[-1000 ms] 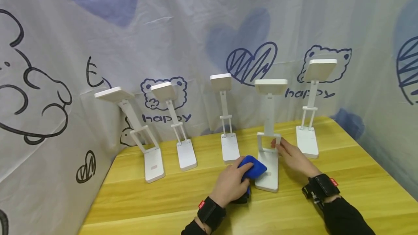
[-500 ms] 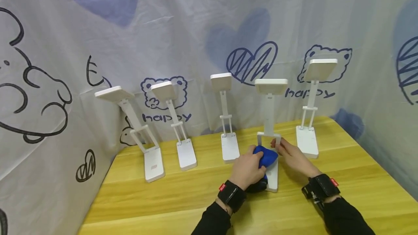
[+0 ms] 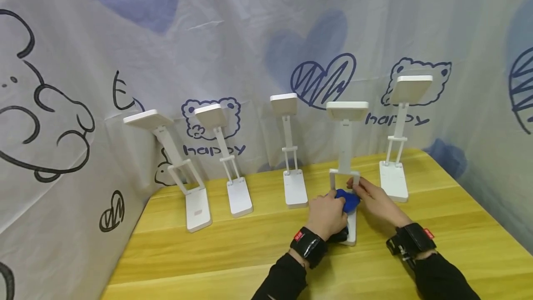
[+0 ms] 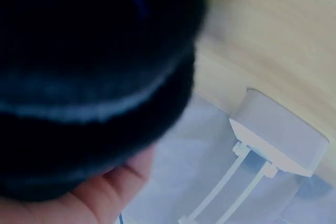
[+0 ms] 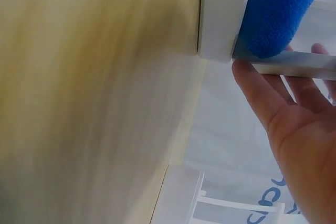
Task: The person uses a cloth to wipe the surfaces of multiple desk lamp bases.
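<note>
Blue cloth (image 3: 347,201) is held bunched in the curled left grip (image 3: 326,216), at the base (image 3: 352,230) of a white lamp (image 3: 345,145) on the wooden bench (image 3: 187,263). One leg (image 5: 302,67) of that lamp is pinched between thumb (image 5: 256,85) and fingers (image 5: 308,94) by the right grip (image 3: 376,203). Four more lamps (image 3: 294,191) are ranged alongside.

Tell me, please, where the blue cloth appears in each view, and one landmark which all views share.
Head: the blue cloth is right of centre, between the left hand and right hand.
Left wrist: unclear; a dark shape fills the upper left, perhaps the cloth.
Right wrist: upper right, above the right hand.
Shared landmark: the table.
</note>
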Action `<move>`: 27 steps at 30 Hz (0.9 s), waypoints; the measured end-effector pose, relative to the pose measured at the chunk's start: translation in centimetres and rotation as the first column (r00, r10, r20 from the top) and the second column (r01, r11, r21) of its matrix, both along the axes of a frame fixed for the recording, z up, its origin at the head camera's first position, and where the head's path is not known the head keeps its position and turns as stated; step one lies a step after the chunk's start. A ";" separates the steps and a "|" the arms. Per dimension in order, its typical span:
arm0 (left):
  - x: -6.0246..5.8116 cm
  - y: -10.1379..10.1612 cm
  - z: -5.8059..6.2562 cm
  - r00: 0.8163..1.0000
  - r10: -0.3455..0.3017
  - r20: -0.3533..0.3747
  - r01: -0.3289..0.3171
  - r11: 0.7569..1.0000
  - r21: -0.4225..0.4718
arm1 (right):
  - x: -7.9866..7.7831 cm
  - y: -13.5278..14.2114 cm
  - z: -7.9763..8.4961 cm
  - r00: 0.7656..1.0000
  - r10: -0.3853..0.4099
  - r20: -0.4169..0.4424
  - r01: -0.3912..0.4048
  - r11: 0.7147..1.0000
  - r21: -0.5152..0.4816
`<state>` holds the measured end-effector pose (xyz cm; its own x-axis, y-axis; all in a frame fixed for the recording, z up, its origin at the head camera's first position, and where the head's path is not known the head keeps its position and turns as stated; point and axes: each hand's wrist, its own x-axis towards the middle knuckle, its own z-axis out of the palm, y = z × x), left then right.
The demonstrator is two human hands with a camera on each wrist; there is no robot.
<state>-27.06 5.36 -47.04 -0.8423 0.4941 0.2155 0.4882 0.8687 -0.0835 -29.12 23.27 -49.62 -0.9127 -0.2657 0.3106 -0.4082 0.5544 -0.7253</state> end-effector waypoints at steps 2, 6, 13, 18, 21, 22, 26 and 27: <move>0.0 -0.1 -0.1 1.000 -0.006 0.022 0.007 1.000 -0.029 | -0.1 0.0 0.1 1.000 -0.004 0.004 0.004 1.000 0.004; 0.1 -0.5 -0.1 0.996 -0.038 0.078 0.041 0.998 -0.037 | -0.1 -0.1 0.2 1.000 -0.017 -0.021 0.018 1.000 0.016; 1.3 -1.9 -0.7 0.985 -0.161 0.065 0.161 0.987 0.000 | 0.2 -0.5 -0.3 1.000 -0.024 -0.015 0.024 0.999 0.024; 2.2 -2.9 -0.9 0.975 -0.217 0.046 0.216 0.976 0.006 | 0.2 -0.6 -0.1 0.999 -0.027 -0.036 0.027 0.999 0.021; 2.7 -3.2 -0.5 0.969 -0.230 0.088 0.230 0.973 0.009 | 0.2 -0.6 0.0 0.999 -0.030 -0.022 0.031 0.999 0.028; 2.9 -3.3 -0.4 0.967 -0.235 0.101 0.235 0.972 0.010 | 0.1 -0.5 -0.1 0.999 -0.033 -0.019 0.034 0.999 0.031; 3.3 -3.8 0.2 0.954 -0.258 0.153 0.254 0.966 0.046 | 0.4 -0.5 0.0 0.999 -0.035 -0.021 0.036 0.998 0.047; 3.5 -3.9 0.3 0.951 -0.264 0.161 0.259 0.964 0.055 | 0.5 -0.6 0.0 0.999 -0.037 -0.025 0.038 0.998 0.045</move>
<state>-23.61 1.47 -46.76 -0.7096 0.6970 0.1034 0.7034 0.7095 0.0442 -28.67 22.72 -49.58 -0.9146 -0.2456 0.3211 -0.4035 0.6021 -0.6889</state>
